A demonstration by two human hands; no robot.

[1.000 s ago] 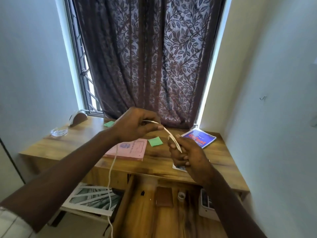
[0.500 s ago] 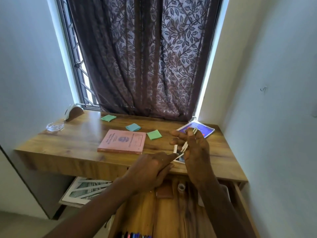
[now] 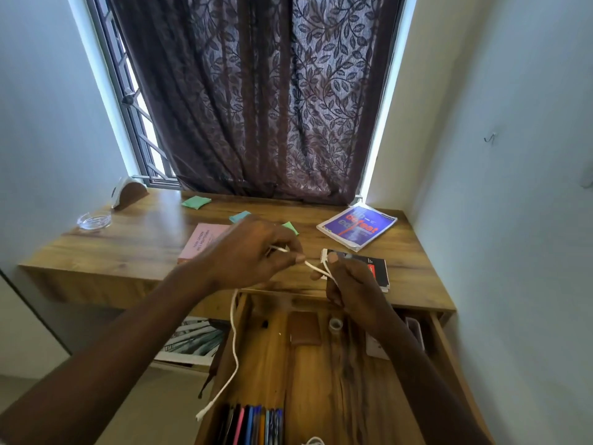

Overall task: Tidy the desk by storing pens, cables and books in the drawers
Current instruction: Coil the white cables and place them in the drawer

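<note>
Item: thin white cable [image 3: 236, 354], being wound over the open wooden drawer [image 3: 314, 396]. Left hand [image 3: 247, 252] is pinching one strand; right hand [image 3: 349, 284] is gripping the loops; the plug end is dangling. Next, probably: finishing the coil, then lowering it in.

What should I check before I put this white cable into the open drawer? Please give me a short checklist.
1. Both hands hold the cable: ok; the left hand pinches it, the right hand grips the loops.
2. Cable fully coiled: not ok; a long tail hangs at the left wall of the drawer.
3. Drawer open: ok.
4. Bare space in drawer: ok, beside the pens.
5. Cable free of knots: cannot tell.
</note>
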